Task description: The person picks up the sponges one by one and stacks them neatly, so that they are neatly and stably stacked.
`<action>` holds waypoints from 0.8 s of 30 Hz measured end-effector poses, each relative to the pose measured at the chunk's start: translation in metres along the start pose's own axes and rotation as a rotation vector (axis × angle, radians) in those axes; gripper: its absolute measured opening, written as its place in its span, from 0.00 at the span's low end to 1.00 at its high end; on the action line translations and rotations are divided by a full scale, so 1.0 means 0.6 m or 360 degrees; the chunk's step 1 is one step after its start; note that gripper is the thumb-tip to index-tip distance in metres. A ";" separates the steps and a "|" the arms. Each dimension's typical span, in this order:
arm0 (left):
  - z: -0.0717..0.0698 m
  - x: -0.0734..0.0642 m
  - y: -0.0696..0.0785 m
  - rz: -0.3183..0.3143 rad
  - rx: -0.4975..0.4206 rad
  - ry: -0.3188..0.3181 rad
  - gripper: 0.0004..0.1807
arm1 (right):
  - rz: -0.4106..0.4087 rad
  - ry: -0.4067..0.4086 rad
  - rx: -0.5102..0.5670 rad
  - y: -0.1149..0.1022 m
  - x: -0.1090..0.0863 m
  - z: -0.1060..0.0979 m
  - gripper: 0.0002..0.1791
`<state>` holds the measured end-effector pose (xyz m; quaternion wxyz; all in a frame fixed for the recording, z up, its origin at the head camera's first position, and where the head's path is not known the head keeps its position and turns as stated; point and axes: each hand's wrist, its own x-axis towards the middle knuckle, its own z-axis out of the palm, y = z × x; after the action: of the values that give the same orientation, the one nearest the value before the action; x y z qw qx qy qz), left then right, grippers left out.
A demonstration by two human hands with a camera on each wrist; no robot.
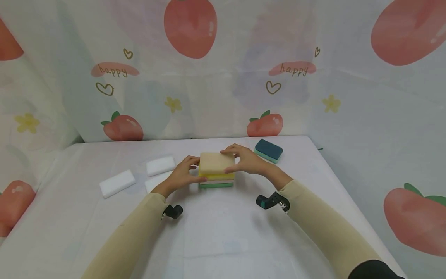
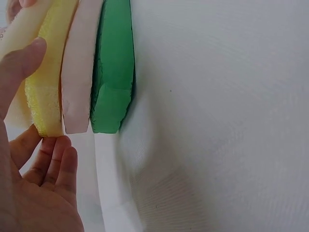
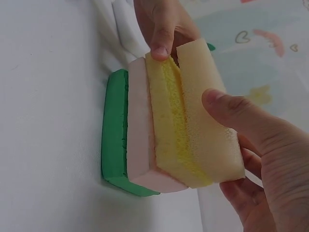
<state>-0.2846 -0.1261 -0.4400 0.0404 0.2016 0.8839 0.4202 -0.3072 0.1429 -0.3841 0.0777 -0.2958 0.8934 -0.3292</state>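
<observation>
A stack of sponge-like blocks sits on the white-covered table. Lowest is a green block (image 3: 116, 130), then a pale pink block (image 3: 141, 130), a yellow sponge (image 3: 166, 121) and a cream sponge (image 3: 205, 106) on top. My right hand (image 1: 249, 161) grips the cream sponge by its right end, thumb on the near side and fingers on the far side. At the stack's left end my left hand (image 1: 182, 174) holds the yellow sponge, its thumb (image 2: 35, 55) on the near face and fingertips at the opposite side. In the right wrist view, the cream sponge stands slightly askew over the yellow one.
Several white blocks lie left of the stack, one white block (image 1: 117, 183) farthest out and another white block (image 1: 160, 165) behind my left hand. Beyond my right hand rests a dark blue and green sponge (image 1: 268, 150). A fruit-patterned curtain (image 1: 223, 97) hangs behind the table.
</observation>
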 end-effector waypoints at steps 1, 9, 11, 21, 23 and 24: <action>0.000 0.000 0.000 0.0000 0.0002 0.0001 0.44 | -0.0001 -0.0001 0.0000 0.000 0.000 0.000 0.39; 0.001 0.001 -0.004 -0.0031 -0.0037 -0.0011 0.44 | -0.0015 -0.0012 0.0018 -0.002 -0.001 0.002 0.38; 0.001 0.000 -0.004 -0.0032 -0.0052 -0.0014 0.44 | -0.0017 -0.0015 0.0017 -0.003 -0.001 0.003 0.38; -0.001 -0.001 0.001 -0.0031 -0.0063 -0.0013 0.45 | 0.0013 -0.0009 0.0028 -0.002 -0.002 0.009 0.38; -0.001 -0.001 0.002 -0.0022 -0.0058 -0.0011 0.45 | 0.0013 -0.0010 0.0032 -0.002 -0.002 0.010 0.38; -0.002 -0.001 0.002 -0.0018 -0.0056 -0.0011 0.45 | 0.0014 -0.0012 0.0037 -0.003 -0.002 0.010 0.38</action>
<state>-0.2837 -0.1265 -0.4384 0.0494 0.1972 0.8773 0.4347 -0.3034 0.1396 -0.3877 0.0859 -0.2921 0.8905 -0.3381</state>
